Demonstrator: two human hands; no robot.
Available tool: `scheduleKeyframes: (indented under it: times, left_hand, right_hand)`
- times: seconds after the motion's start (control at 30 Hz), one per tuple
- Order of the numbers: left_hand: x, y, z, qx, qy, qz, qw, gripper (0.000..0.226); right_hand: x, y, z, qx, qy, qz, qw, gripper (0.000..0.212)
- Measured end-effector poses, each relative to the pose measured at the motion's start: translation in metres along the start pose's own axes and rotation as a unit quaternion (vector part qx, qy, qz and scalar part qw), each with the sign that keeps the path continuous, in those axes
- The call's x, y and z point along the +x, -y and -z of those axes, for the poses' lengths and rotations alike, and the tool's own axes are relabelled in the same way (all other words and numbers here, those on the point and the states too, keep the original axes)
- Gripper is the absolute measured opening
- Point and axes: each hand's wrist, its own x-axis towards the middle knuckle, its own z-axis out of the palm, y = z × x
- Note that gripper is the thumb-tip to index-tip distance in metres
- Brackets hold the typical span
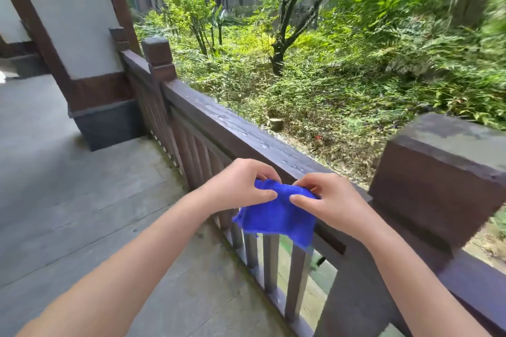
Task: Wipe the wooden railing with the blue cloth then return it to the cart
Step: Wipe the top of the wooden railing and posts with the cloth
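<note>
Head view over a porch. Both hands pinch the top edge of a bright blue, soft terry cloth (276,217): the left hand (241,186) has thumb and curled fingers closed on the cloth's upper left corner, the right hand (328,200) has thumb and forefinger closed on its upper right corner, the other fingers bent loosely behind. The cloth hangs slack below the two hands, in front of the slender upright balusters (269,265), with the dark brown wooden top rail (232,126) just beyond the knuckles and running away to the upper left of the left hand. A broad square-capped brown post (443,180) stands just to the right of the right hand; a narrower capped post (157,57) stands well beyond the left hand.

Step in hand, as judged: the cloth is being spread or refolded ahead of a wiping stroke; no part of it can be seen pressed on the rail. The next move calls for laying the cloth flat on the rail top under one palm and drawing it along the length.

Whether the cloth touches the railing behind it cannot be told. Pale spots on the rail may be water drops. The cart lies outside the view. The greenery at the right is blurred.
</note>
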Motion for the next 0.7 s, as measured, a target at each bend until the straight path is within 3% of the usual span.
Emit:
scheduleKeyframes:
  times: [0.2, 0.43, 0.7]
  left_hand:
    - [0.061, 0.033, 0.032, 0.032, 0.014, -0.033, 0.999, 0.018]
    - [0.132, 0.039, 0.033, 0.061, 0.030, -0.146, 0.987, 0.019]
    - [0.205, 0.021, 0.022, 0.030, 0.085, -0.307, 0.947, 0.021]
  right_hand:
    - [0.067, 0.002, -0.005, 0.007, -0.041, -0.031, 0.999, 0.010]
    - [0.099, -0.005, 0.012, -0.035, -0.131, -0.107, 0.985, 0.013]
    - [0.107, -0.008, 0.033, -0.132, -0.248, -0.232, 0.931, 0.012]
